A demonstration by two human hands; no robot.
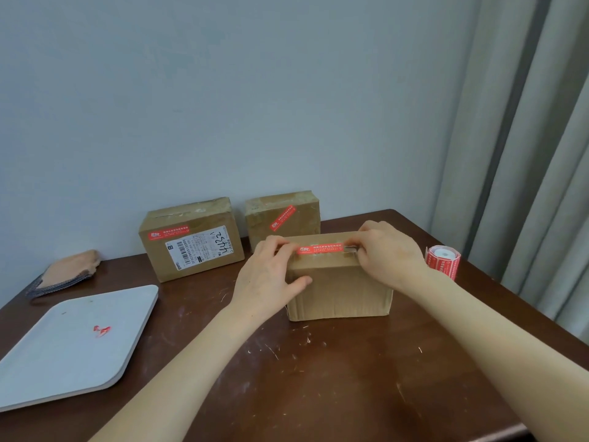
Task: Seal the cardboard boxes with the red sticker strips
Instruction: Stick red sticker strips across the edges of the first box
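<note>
so the plain brown cardboard box sits on the wooden table, red sticker strip on top, a labelled cardboard box and a smaller taped cardboard box behind it, red sticker roll just right, flat grey tray off left, tan cloth pouch behind that

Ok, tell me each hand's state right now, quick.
Left hand: grips the front box, thumb on its front face, fingers over the top.
Right hand: pinches the right end of the red sticker strip.
</note>
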